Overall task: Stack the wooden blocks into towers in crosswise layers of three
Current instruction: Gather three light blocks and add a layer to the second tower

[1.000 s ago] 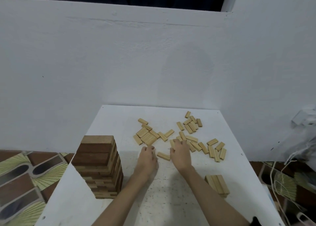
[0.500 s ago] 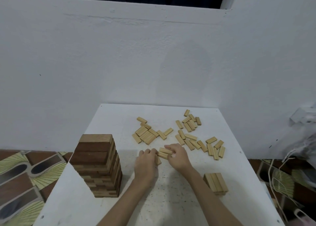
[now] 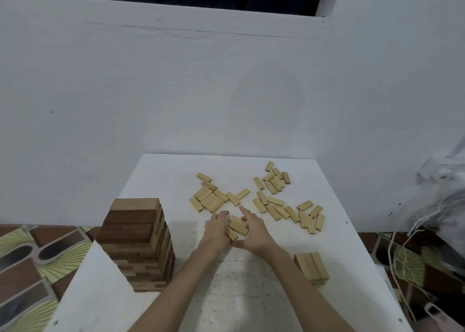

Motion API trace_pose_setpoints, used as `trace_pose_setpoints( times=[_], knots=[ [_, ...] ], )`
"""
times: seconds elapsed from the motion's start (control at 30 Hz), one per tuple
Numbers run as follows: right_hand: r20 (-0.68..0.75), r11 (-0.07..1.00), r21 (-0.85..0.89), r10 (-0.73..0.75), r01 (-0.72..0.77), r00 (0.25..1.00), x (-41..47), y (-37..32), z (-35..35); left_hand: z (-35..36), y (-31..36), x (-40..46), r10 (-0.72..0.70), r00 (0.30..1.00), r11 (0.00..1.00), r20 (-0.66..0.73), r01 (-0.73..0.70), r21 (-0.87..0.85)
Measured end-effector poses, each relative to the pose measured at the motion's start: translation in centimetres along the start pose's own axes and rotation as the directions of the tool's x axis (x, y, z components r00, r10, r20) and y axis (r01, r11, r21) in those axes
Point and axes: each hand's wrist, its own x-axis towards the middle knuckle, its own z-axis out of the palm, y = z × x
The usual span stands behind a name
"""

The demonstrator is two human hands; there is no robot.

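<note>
White table [image 3: 176, 306] held scattered blocks. Left hand [image 3: 216, 231] and right hand [image 3: 254, 231] gripped gathered blocks [image 3: 237, 226] between them, long axes running left-right; started tower [image 3: 312, 267] near right.

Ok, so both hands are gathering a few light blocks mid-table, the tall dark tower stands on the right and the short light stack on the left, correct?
Not quite: the sides are swapped. In the head view the tall dark tower stands on the left and the short light stack on the right. The rest holds: the left hand and right hand gather a few light blocks mid-table.
</note>
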Motion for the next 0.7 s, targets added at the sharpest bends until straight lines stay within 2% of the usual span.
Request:
trace_pose_setpoints(
  times=[0.3, 0.5, 0.7],
  knots=[
    [-0.008, 0.999, 0.040, 0.004, -0.004, 1.000, -0.1, -0.5, 0.1, 0.5, 0.0, 0.2, -0.069, 0.997, 0.997, -0.045, 0.068, -0.033],
    [0.078, 1.000, 0.028, 0.003, -0.005, 0.997, -0.9, -0.4, -0.1, 0.3, -0.9, -0.8, -0.081, 0.994, 0.996, -0.069, 0.082, 0.016],
    [0.144, 1.000, -0.008, -0.027, 0.029, 0.989, -1.9, -0.8, -0.3, 0.1, -1.9, -1.7, 0.000, 1.000, 1.000, -0.016, 0.000, -0.012]
  ],
)
